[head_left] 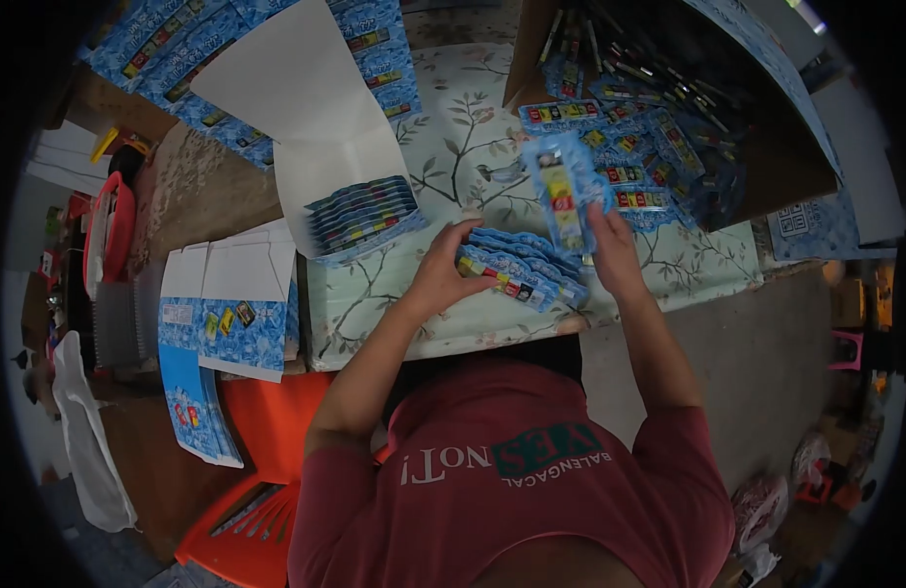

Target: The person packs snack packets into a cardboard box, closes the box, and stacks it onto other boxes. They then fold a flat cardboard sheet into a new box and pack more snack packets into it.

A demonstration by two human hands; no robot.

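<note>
Fingers (pixel 459 231) parted round one packet stack (pixel 520 263), left hand (pixel 439 272) grips it; right hand (pixel 615 251) pinches one single packet (pixel 559 181).

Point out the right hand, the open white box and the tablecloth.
Right hand (pixel 616 245): head view, middle of the hand.
Open white box (pixel 341 162): head view, bare inner wall.
Tablecloth (pixel 463 137): head view, bare patch.

An open box (pixel 340 147) is set on the left of the desk (pixel 443 108), with packets (pixel 363 214) lined up in it. A bunch of packets (pixel 517 269) is placed at the near edge, right of the box. Behind, on the right, loose packets (pixel 625 147) are spread in and before a carton (pixel 781 157).
</note>
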